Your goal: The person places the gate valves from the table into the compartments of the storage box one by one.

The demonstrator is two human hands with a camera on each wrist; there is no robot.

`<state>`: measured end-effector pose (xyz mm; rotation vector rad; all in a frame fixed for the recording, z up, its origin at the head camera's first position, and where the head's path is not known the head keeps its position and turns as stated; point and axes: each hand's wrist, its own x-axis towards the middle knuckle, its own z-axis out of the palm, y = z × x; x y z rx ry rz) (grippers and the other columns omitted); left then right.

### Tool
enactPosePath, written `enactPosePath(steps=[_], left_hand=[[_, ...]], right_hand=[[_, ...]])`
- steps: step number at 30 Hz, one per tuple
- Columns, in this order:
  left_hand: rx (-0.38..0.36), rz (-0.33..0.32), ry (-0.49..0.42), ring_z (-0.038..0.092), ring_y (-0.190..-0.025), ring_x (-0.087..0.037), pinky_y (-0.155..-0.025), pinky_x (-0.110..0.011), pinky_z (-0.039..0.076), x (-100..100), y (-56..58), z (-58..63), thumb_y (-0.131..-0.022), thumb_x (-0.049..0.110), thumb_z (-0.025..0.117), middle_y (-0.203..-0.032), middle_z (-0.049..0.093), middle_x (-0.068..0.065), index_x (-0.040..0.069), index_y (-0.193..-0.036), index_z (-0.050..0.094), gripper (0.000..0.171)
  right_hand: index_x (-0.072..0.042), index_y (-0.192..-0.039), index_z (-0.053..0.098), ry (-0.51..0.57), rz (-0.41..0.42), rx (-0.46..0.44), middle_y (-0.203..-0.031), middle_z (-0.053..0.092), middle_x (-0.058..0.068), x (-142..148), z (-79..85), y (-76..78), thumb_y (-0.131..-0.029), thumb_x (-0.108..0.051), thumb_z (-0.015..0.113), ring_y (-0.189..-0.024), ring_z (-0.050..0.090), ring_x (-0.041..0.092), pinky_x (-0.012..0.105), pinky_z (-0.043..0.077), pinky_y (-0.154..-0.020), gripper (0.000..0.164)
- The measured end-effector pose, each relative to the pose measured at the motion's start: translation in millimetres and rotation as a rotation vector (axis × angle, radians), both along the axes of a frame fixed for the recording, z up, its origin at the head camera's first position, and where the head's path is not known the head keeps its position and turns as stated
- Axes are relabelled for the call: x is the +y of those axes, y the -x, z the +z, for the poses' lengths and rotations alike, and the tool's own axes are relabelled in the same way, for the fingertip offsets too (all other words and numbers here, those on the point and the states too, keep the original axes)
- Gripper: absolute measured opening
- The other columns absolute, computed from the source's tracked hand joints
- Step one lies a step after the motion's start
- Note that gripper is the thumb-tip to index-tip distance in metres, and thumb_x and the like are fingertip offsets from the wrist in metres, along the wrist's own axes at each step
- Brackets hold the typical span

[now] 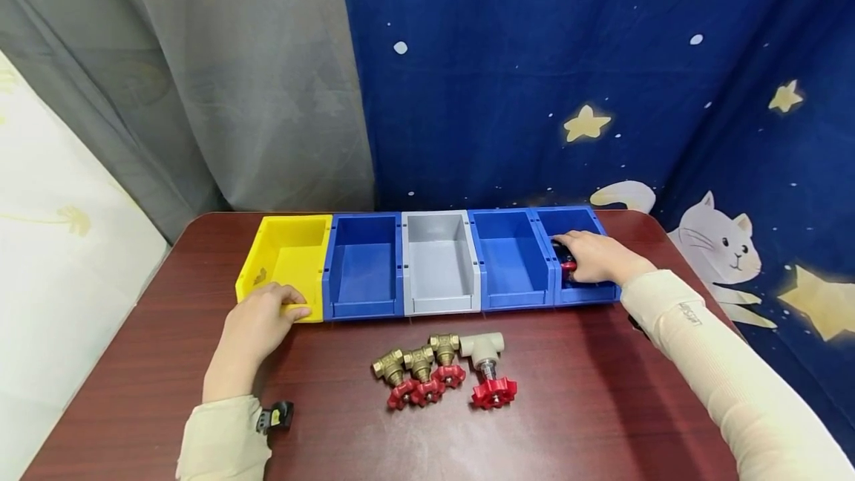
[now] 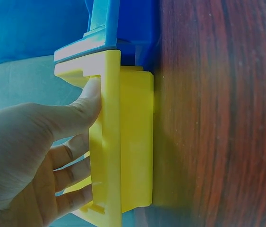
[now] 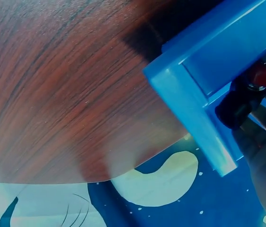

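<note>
A dark reddish-brown wood-grain surface (image 1: 347,436) with rounded far corners spreads below the curtains, its sheen brightest near the front edge. Behind it, a gray curtain (image 1: 287,80) hangs in soft folds on the left, meeting a navy curtain (image 1: 467,95) printed with pale dots and yellow stars, one star (image 1: 587,124) near the middle. At right, a printed white cat (image 1: 718,247) shows beside the surface's edge. A white sheet (image 1: 60,258) bearing a faint yellowish flower motif (image 1: 76,220) slants along the far left.
</note>
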<state>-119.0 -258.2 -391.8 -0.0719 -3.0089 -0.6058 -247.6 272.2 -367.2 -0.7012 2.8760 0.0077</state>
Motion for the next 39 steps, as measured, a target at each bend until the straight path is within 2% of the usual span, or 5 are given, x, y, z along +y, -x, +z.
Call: enactPosePath(steps=[7, 18, 31, 39], left_hand=[[-0.007, 0.006, 0.002, 0.057, -0.083, -0.029, -0.080, -0.054, 0.049, 0, 0.5, -0.8, -0.087, 0.027, 0.076, -0.087, 0.061, -0.006, 0.007, -0.096, 0.071, 0.022], [-0.013, 0.010, 0.001, 0.057, -0.084, -0.030, -0.080, -0.054, 0.048, 1, 1.1, -1.0, -0.088, 0.027, 0.076, -0.088, 0.062, -0.007, 0.006, -0.097, 0.071, 0.023], [-0.031, 0.022, -0.004, 0.056, -0.085, -0.031, -0.081, -0.054, 0.048, 0, -1.8, -0.1, -0.088, 0.027, 0.075, -0.089, 0.062, -0.008, 0.006, -0.098, 0.070, 0.024], [-0.032, 0.024, -0.007, 0.056, -0.086, -0.031, -0.082, -0.054, 0.048, 1, 1.2, 0.5, -0.088, 0.026, 0.076, -0.091, 0.063, -0.009, 0.005, -0.098, 0.070, 0.024]], right_hand=[[0.010, -0.141, 0.045, -0.001, -0.032, -0.047, -0.137, 0.050, 0.033, -3, -1.7, 3.8, -0.077, -0.011, 0.065, -0.126, 0.047, 0.049, 0.062, 0.035, -0.105, 0.070], [0.007, -0.146, 0.039, -0.005, -0.089, -0.115, -0.142, 0.044, 0.035, -4, -1.3, 3.3, -0.081, -0.017, 0.071, -0.130, 0.042, 0.052, 0.066, 0.033, -0.104, 0.077], [0.012, -0.145, 0.037, -0.004, -0.055, -0.020, -0.142, 0.045, 0.034, -3, 1.5, -5.1, -0.082, -0.014, 0.080, -0.130, 0.043, 0.050, 0.061, 0.036, -0.105, 0.080], [0.014, -0.140, 0.042, 0.072, -0.035, 0.016, -0.136, 0.048, 0.036, 3, 10.7, -21.9, -0.083, -0.006, 0.077, -0.125, 0.047, 0.051, 0.062, 0.038, -0.103, 0.070]])
